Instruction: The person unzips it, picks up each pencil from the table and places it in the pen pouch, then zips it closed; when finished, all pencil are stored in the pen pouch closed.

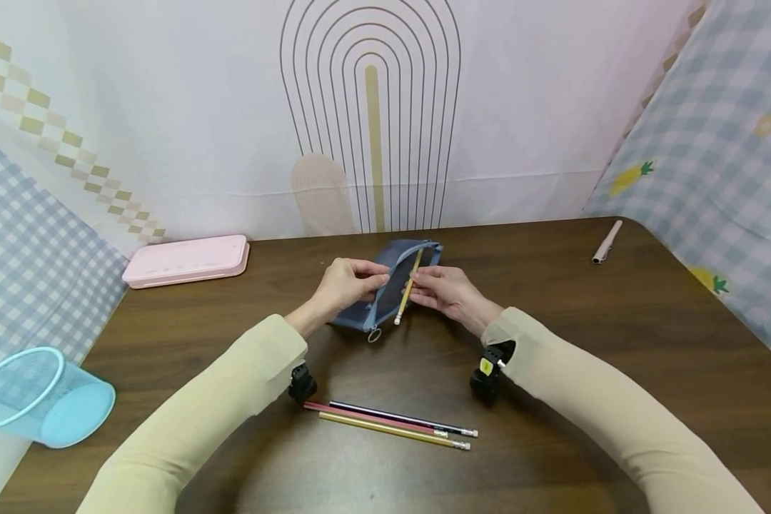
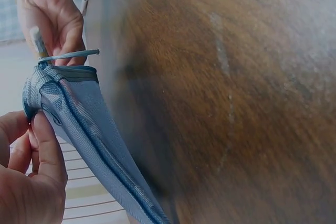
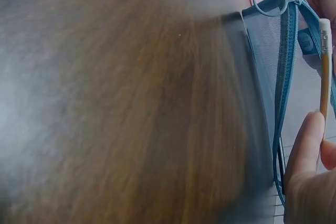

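Note:
A blue mesh zip pouch (image 1: 360,311) is held up over the table with its zipped mouth spread wide. My left hand (image 1: 353,283) pinches the near edge of that mouth between thumb and fingers. In my right hand (image 1: 448,294) is a yellow pencil (image 1: 405,300), pinched near its middle, eraser end towards me and its far end at the pouch opening. The right wrist view shows the white eraser and metal band of the pencil (image 3: 325,51) beside the zip and its ring pull (image 3: 269,1). Closer to me lie a black pencil (image 1: 401,417), a pink pencil (image 1: 375,418) and a gold pencil (image 1: 392,431).
At the back left lies a pink case (image 1: 188,260). A light blue mesh cup (image 1: 77,403) lies tipped at the left edge. Towards the back right is a pale pink pen (image 1: 607,241). Cloth backdrops border the wooden table (image 1: 552,285).

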A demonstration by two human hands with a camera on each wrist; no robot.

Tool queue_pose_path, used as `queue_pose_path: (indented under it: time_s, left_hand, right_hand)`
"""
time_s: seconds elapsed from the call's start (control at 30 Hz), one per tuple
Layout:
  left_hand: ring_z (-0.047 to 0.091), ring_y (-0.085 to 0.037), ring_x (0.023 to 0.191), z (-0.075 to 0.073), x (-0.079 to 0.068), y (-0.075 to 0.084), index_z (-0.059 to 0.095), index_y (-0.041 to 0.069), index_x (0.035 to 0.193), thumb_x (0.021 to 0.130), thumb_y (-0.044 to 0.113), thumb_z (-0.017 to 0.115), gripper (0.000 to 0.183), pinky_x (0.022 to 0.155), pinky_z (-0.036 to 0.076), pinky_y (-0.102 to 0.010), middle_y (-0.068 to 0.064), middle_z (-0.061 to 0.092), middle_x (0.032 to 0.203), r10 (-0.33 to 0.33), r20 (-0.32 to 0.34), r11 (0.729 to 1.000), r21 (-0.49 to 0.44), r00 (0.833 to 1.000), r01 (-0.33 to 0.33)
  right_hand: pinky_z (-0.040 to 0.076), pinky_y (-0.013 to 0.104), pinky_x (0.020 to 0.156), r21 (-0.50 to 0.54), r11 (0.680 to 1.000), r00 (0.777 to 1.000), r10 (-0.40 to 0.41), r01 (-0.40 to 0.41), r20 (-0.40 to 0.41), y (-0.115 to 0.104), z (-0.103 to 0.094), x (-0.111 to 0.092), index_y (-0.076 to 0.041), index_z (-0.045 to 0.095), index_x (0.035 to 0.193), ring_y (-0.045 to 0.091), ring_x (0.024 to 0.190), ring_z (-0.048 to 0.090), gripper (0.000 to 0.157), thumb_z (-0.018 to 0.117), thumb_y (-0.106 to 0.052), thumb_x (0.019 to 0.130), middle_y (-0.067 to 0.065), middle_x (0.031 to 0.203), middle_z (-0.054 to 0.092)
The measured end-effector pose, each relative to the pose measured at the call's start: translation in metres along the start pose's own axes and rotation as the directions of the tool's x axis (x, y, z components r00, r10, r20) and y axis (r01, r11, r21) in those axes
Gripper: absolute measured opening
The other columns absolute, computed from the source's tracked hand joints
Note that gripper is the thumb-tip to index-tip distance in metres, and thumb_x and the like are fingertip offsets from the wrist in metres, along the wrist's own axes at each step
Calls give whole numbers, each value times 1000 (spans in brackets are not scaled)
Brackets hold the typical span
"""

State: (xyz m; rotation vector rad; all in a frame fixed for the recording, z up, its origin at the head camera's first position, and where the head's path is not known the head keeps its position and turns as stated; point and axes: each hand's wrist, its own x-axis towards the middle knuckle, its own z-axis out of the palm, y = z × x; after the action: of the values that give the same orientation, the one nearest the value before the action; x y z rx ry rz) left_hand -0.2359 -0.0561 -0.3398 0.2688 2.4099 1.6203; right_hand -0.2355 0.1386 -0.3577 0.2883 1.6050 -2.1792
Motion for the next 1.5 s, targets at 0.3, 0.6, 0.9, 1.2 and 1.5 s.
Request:
queue_pose_path:
  time_s: [0.3, 0.6, 0.9, 1.2, 1.5]
  left_hand:
    - [63, -8, 74, 3, 1, 3, 70, 1, 109, 87, 13, 68, 24, 67, 57, -26, -14, 68, 103, -13, 28, 1000, -24, 1000, 14]
    - [65, -8, 71, 4, 1, 3, 69, -1, 109, 88, 10, 66, 24, 67, 57, -26, -18, 69, 102, -26, 41, 998, -64, 999, 28]
    - [63, -7, 70, 3, 2, 0, 70, 1, 109, 87, 12, 67, 24, 67, 57, -25, -13, 69, 100, -34, -7, 999, -28, 999, 33]
    - [63, -6, 72, -1, 1, 0, 69, 0, 110, 88, 11, 66, 25, 68, 57, -26, -12, 70, 99, -33, -22, 999, -44, 999, 32]
    - [63, -6, 73, -1, 3, -1, 70, 2, 109, 87, 12, 67, 24, 68, 57, -25, -13, 70, 101, -33, -13, 999, -27, 999, 32]
  right_hand:
    - [55, 17, 61, -23, 1000, 999, 13, -14, -53, -1, 11, 5, 6, 38, 137, 8, 62, 64, 43, 50, -4, 96, 3, 72, 64]
    - [55, 17, 60, -70, 997, 997, 35, -40, -61, 0, 20, 10, 8, 44, 133, 8, 60, 65, 39, 49, -3, 97, 4, 73, 66]
    - [56, 21, 71, -57, 995, 994, 87, -83, 62, 1, 14, -10, 8, 37, 138, 13, 75, 69, 43, 46, -1, 97, 21, 104, 67]
    - [56, 28, 79, -277, 954, 885, 224, -114, 408, 26, 4, -52, 11, 53, 116, 16, 81, 68, 24, 51, 5, 93, 8, 88, 69]
    - [56, 28, 75, -544, 839, 797, 321, 12, 512, 51, 3, -69, 14, 59, 110, 13, 78, 66, 27, 63, 6, 85, 6, 86, 70]
